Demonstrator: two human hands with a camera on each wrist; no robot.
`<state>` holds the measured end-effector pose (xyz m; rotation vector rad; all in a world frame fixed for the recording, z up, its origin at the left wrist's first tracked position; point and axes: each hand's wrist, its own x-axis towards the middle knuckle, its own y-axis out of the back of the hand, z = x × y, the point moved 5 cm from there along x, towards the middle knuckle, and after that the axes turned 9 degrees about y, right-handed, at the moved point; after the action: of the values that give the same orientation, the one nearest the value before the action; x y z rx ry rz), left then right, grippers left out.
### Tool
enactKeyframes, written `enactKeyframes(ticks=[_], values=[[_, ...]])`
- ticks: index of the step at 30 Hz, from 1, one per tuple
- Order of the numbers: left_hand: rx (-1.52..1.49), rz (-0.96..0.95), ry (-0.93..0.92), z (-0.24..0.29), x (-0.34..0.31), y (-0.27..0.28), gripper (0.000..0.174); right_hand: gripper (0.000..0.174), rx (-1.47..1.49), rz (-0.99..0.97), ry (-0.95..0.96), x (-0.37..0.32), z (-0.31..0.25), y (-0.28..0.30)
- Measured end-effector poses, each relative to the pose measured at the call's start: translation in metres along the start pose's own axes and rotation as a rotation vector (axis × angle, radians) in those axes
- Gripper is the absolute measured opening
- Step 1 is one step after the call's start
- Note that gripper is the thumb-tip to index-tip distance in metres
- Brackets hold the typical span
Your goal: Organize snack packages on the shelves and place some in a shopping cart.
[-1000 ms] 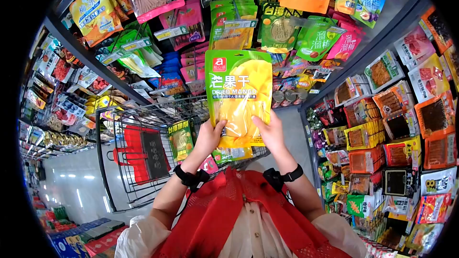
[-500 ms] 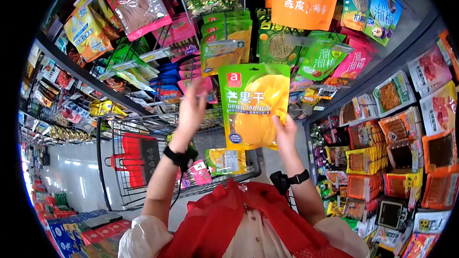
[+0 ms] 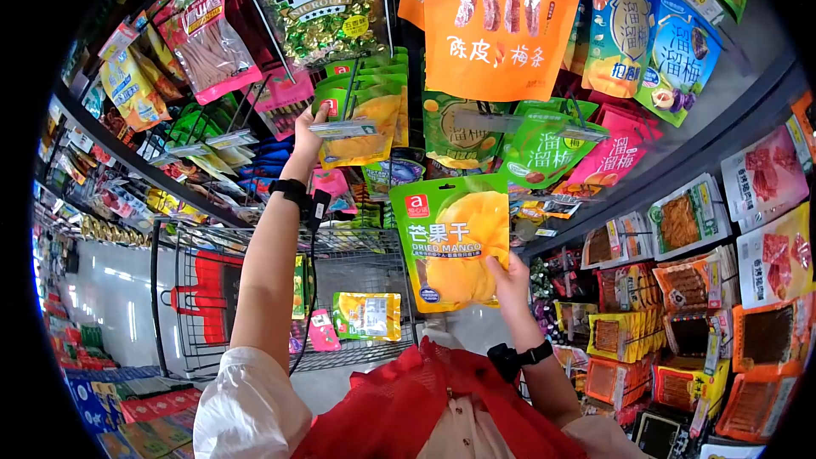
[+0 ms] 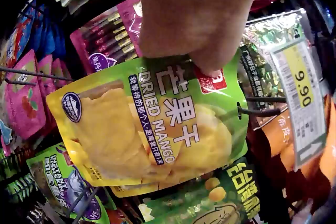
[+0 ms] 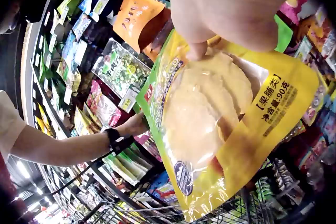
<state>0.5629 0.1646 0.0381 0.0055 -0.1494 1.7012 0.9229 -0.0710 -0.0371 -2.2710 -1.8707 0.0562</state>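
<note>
A green and yellow dried mango bag [image 3: 450, 242] is pinched at its lower right edge by my right hand [image 3: 512, 285]; in the right wrist view my thumb presses the front of that bag [image 5: 205, 113]. Up at the rack, my left hand [image 3: 308, 136] grips the left edge of a hanging mango bag [image 3: 361, 123]. The left wrist view shows the thumb on the red logo of this hanging bag [image 4: 152, 129], which is still on its metal hook [image 4: 262, 112]. My other left fingers are hidden behind it.
A shopping cart [image 3: 191, 336] with several packs stands below, a red bag [image 3: 210, 289] at its left side. An orange bag [image 3: 501, 25] hangs above. Price tags [image 3: 340, 129] stick out on hooks, and another snack rack [image 3: 680, 289] runs along the right.
My left hand has let go of the held mango bag and moved up and left to a hanging one. The right hand keeps its bag, now slightly lower in view. The rack appears closer.
</note>
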Motion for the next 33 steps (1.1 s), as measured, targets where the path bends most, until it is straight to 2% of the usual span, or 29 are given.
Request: enactKeyframes(ticks=[3,5,9,14,17,19,21,23,25,27,29,32,33], values=[[-0.009,-0.053,-0.004,-0.010,0.014,0.008,0.022,0.020,0.001,-0.050,-0.046,0.002,0.002,-0.006],[0.006,-0.089,-0.021,-0.022,0.026,0.014,0.021,0.019,-0.098,-0.076,-0.045,0.002,0.011,-0.007],[0.071,-0.032,0.019,-0.009,0.019,0.010,0.021,0.017,-0.004,-0.039,-0.039,0.000,0.015,-0.018],[0.038,-0.056,-0.004,-0.011,0.017,0.011,0.021,0.017,0.051,0.002,-0.099,-0.001,0.022,-0.026],[0.000,-0.040,-0.007,-0.014,0.019,0.013,0.020,0.017,0.002,-0.005,-0.089,0.000,0.029,-0.029],[0.137,-0.026,-0.148,0.006,0.012,0.011,0.019,0.017,-0.019,-0.007,-0.087,0.000,0.029,-0.034],[0.217,0.018,-0.155,0.013,0.006,0.012,0.018,0.017,-0.038,-0.015,-0.081,0.002,0.032,-0.042],[0.081,0.041,0.010,-0.011,0.013,0.021,0.019,0.016,0.051,-0.029,-0.096,0.003,0.036,-0.051],[-0.112,0.039,0.093,-0.021,-0.001,0.008,0.017,0.017,0.067,-0.030,-0.106,0.000,0.036,-0.059],[-0.131,0.015,0.092,-0.040,-0.001,0.003,0.016,0.017,0.084,-0.031,-0.115,-0.003,0.035,-0.066],[-0.027,0.143,0.093,-0.048,-0.003,0.002,0.017,0.017,0.054,-0.038,-0.124,-0.003,0.034,-0.070],[0.029,0.157,0.132,-0.044,0.002,0.005,0.016,0.018,0.058,-0.024,-0.115,-0.003,0.036,-0.072],[-0.062,0.114,0.089,-0.046,0.008,0.007,0.019,0.018,0.059,-0.024,-0.115,-0.003,0.036,-0.071]])
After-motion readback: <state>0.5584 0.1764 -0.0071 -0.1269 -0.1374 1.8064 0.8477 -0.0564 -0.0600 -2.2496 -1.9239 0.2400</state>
